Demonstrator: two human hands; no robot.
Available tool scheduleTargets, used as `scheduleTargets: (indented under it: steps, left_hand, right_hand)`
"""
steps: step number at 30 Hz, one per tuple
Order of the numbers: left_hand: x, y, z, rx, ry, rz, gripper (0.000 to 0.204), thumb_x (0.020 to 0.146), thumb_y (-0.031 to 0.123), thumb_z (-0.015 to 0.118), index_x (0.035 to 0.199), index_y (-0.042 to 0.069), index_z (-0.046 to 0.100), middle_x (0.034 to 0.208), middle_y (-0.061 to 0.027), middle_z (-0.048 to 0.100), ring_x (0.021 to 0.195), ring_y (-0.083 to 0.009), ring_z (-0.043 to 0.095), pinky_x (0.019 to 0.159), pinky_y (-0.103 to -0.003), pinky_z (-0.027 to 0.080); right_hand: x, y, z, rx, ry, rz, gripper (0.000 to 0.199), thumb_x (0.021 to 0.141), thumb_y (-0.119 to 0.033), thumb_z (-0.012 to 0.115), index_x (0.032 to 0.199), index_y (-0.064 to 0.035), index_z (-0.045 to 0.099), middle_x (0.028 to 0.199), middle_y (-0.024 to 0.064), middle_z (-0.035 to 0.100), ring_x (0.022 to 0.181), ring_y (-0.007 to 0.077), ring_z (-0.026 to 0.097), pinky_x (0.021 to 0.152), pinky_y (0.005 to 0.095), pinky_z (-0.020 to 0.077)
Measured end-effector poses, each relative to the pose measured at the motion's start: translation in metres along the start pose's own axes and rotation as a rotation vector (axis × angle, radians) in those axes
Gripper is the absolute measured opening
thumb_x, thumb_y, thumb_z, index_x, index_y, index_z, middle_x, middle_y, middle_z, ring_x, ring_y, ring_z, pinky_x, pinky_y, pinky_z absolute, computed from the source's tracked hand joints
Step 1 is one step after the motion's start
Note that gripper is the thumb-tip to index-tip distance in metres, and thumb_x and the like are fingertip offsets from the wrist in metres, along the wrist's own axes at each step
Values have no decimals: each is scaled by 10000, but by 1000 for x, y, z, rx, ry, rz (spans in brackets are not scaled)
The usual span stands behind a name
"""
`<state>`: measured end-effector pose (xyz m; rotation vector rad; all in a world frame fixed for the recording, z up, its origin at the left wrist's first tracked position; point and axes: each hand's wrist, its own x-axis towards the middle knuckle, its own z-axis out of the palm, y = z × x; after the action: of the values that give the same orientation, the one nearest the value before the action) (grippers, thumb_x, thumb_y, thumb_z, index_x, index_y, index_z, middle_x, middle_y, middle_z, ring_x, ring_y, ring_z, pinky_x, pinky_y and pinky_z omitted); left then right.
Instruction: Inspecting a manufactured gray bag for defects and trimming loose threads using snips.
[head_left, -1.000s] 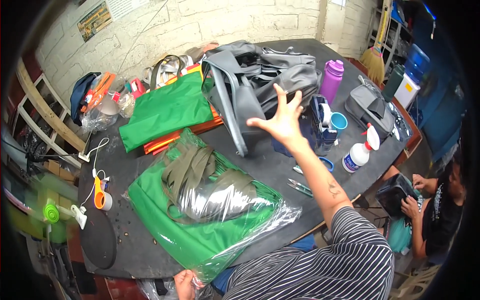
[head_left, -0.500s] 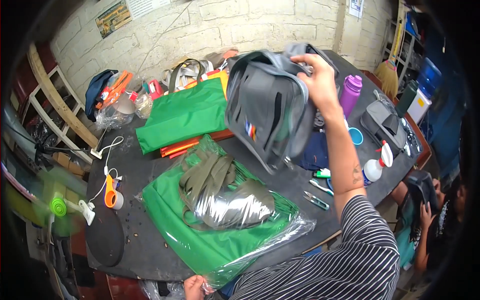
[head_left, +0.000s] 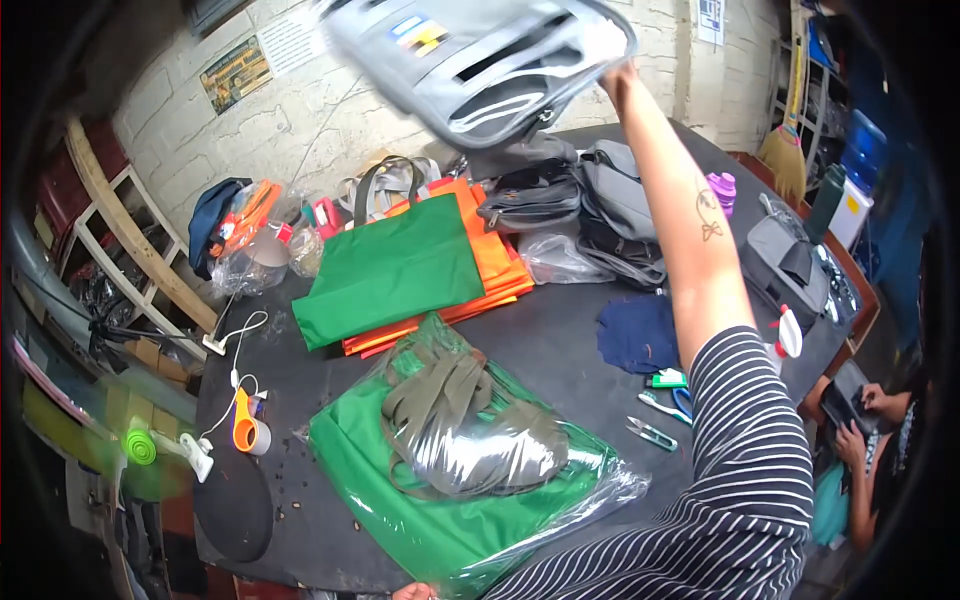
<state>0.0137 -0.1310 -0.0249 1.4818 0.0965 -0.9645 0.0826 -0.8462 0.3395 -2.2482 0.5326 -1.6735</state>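
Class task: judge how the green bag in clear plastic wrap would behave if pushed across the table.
The green bag in clear plastic wrap lies flat and looks soft, so it would probably buckle rather than slide stiffly. Its glossy, wrinkled film suggests a slippery surface. It seems unlikely to roll.

A grey bag (head_left: 480, 65) is held high above the table, at the top of the view, tilted with its long side sloping. Its fabric is light grey with dark zip lines, a pale strap and a small coloured label. It is gripped at its right end and partly cut off by the frame.
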Motion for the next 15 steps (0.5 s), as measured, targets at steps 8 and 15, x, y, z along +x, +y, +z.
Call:
scheduleTargets:
  steps: [8,15]
  left_hand:
    - [1,-3,-1,-114,-38,-31,265,937,171,492,687,83,513,588,-36,551,466,-100,490,434,-219,396]
    - [-1,3,6,4,70,-61,266,929,151,492,670,95,509,575,-17,539,458,-85,475,406,-206,359]
  right_hand:
    - [-213,214,53,-130,415,842,218,815,-212,573,1033,-193,585,1014,217,624,951,342,596,840,410,445]
    - [-216,242,28,-773,-375,688,433,862,-410,479,1176,-129,573,1111,105,623,1072,295,568,906,456,394]
